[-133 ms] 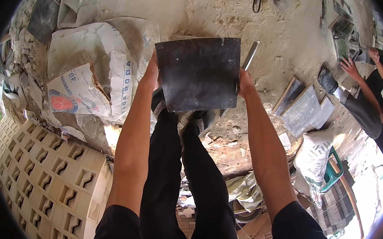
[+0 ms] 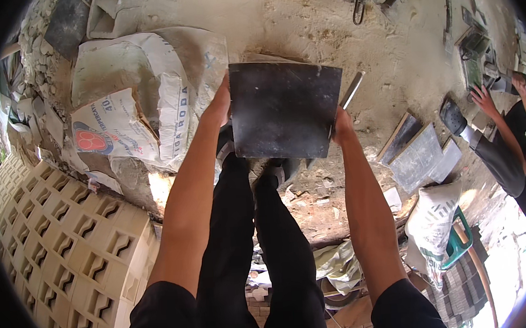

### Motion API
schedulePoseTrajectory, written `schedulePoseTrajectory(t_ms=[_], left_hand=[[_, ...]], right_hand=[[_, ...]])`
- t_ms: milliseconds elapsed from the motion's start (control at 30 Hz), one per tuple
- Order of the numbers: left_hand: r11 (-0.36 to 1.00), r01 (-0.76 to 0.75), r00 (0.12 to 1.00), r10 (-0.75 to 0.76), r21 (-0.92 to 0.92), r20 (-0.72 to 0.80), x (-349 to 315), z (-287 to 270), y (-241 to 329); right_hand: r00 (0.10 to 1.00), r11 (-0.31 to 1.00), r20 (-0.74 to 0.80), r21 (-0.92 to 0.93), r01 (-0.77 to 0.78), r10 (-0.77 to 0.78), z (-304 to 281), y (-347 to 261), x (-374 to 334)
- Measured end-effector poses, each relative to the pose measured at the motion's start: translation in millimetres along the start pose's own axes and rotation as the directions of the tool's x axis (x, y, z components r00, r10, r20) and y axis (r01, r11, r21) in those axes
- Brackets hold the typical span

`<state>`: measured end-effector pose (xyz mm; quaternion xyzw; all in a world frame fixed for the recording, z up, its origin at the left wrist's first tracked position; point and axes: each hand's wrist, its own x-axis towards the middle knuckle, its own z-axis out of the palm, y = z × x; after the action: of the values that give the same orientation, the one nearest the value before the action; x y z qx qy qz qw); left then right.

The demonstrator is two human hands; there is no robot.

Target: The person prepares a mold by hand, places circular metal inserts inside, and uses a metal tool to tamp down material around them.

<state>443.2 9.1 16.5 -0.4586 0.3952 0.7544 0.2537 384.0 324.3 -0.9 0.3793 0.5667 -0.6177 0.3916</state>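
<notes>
A dark, nearly square flat board (image 2: 287, 110) with pale specks hangs in front of my legs, held by its two sides. My left hand (image 2: 222, 104) grips its left edge, the fingers mostly hidden behind it. My right hand (image 2: 342, 127) grips the right edge, lower down. Just above that hand a narrow metal bar (image 2: 353, 89) slants up and outward; whether my fingers touch it I cannot tell. A thin pale edge shows behind the board's top.
Torn paper sacks (image 2: 114, 125) lie on the ground at left, above a stack of patterned cream blocks (image 2: 68, 257). Several flat boards (image 2: 415, 156) lean at right. A filled white sack (image 2: 433, 225) stands below them. Another person (image 2: 511, 140) works over a metal mould (image 2: 473, 49) far right.
The board has shifted slightly right and down in the picture, and its right side has dipped. Both hands keep their hold. The surroundings have shifted a little too.
</notes>
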Motion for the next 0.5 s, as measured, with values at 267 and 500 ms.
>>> schedulePoseTrajectory(t_ms=[267, 500], left_hand=[[0.992, 0.082, 0.986, -0.067, -0.093, 0.152, -3.8, -15.2, -34.6], [0.924, -0.211, 0.957, 0.262, 0.319, -0.126, -34.8, -15.3, 0.4]], right_hand=[[0.999, 0.999, -0.052, 0.032, 0.007, -0.005, -19.2, 29.2, -13.7], [0.858, 0.813, -0.298, -0.543, 0.209, -0.420, -29.6, -20.2, -45.2]])
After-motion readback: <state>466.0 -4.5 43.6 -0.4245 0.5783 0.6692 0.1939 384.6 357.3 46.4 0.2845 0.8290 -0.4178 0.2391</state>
